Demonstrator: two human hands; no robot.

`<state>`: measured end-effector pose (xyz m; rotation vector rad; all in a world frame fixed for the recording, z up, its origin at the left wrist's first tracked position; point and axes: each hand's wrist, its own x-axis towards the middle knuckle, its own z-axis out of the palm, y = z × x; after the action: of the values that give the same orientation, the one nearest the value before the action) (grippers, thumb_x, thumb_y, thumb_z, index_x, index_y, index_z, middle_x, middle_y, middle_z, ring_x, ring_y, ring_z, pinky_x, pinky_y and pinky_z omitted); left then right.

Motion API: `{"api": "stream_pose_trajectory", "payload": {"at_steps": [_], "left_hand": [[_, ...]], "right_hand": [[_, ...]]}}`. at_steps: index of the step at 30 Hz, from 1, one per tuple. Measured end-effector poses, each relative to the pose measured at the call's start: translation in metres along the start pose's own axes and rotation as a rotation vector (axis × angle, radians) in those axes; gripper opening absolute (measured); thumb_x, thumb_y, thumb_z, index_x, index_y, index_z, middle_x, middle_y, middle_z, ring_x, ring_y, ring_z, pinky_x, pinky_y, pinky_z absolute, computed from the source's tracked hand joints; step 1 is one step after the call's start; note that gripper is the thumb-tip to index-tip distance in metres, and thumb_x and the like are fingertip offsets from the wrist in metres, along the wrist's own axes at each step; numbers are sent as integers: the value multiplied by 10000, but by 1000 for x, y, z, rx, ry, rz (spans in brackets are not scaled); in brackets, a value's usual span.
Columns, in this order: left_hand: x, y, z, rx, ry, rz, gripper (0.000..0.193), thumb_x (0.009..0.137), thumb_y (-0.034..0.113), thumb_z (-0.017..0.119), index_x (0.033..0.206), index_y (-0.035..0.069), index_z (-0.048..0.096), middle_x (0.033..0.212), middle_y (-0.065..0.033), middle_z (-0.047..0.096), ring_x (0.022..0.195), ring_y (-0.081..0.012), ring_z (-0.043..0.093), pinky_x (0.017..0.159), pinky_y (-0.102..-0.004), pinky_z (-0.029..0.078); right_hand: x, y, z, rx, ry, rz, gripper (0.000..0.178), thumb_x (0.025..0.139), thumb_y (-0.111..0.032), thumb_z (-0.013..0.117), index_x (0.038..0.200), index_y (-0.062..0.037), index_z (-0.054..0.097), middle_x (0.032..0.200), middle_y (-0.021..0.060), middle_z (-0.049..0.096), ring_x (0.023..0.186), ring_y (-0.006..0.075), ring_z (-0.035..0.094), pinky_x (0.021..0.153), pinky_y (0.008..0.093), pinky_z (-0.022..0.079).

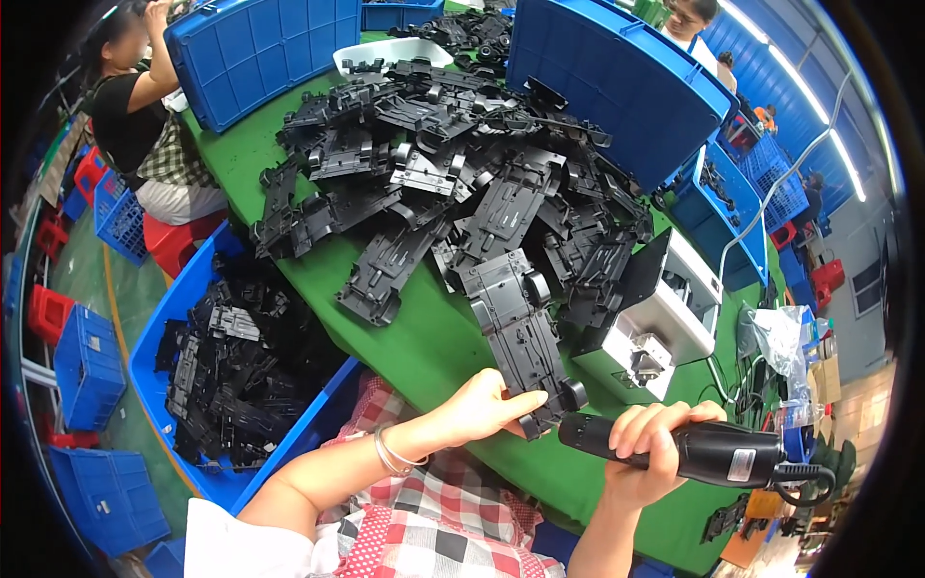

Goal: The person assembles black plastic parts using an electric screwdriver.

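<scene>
My left hand (482, 407) grips the near end of a black plastic toy car chassis (525, 352), thumb on top. The chassis lies lengthwise on the green table, its far end against a heap of similar chassis (501, 217). My right hand (653, 441) is wrapped round a black electric screwdriver (727, 449), held almost level, with its cord at the right end. The screwdriver's front end is close to the near right corner of the chassis; its bit cannot be made out. A white box-shaped machine (602, 358) with a metal fitting, probably a screw feeder, stands just beyond the screwdriver.
A blue bin (145, 352) full of black parts sits below the table's left edge. Large blue crates (617, 82) stand behind the heap, with a white tray (424, 46) between them. A person (145, 106) sits at the far left. Cables and plastic bags (776, 332) lie at right.
</scene>
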<state>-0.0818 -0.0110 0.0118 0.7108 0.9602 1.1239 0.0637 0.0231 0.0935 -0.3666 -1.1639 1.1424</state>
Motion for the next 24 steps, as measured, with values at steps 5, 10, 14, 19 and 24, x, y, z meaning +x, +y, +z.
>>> {"api": "stream_pose_trajectory", "payload": {"at_steps": [5, 10, 14, 19, 24], "left_hand": [[4, -10, -2, 23, -3, -57, 278, 862, 222, 580, 982, -27, 612, 853, -52, 626, 703, -92, 574, 592, -236, 512], [2, -8, 9, -23, 88, 17, 280, 850, 200, 574, 766, -64, 612, 696, -42, 609, 610, -96, 596, 504, -228, 503], [0, -22, 11, 126, 20, -138, 268, 859, 221, 578, 945, -29, 620, 796, -34, 627, 659, -71, 558, 553, -222, 486], [-18, -27, 34, 428, -138, 296, 289, 849, 244, 572, 760, -31, 573, 561, -91, 538, 525, -158, 565, 472, -311, 410], [-19, -63, 77, 586, -532, 330, 243, 833, 212, 563, 937, -6, 537, 801, -200, 590, 714, -343, 586, 642, -403, 454]], "right_hand": [[-7, 7, -2, -35, -69, -2, 323, 734, 18, 517, 1002, -44, 348, 564, 59, 422, 385, 153, 396, 365, 281, 397], [-13, 10, 0, -43, -184, -50, 320, 737, 37, 560, 937, -56, 328, 546, 62, 436, 370, 154, 411, 374, 281, 410], [-14, 8, -7, 1, -256, 19, 362, 705, 45, 571, 965, -44, 334, 504, 64, 437, 353, 171, 427, 361, 288, 417], [-8, -51, -34, -30, -62, 334, 397, 731, -73, 627, 1003, -5, 345, 986, 264, 520, 411, 205, 533, 347, 265, 438], [-41, -77, -74, -437, 93, 819, 463, 595, 159, 674, 960, 19, 424, 821, 166, 554, 576, 232, 620, 476, 301, 523]]}}
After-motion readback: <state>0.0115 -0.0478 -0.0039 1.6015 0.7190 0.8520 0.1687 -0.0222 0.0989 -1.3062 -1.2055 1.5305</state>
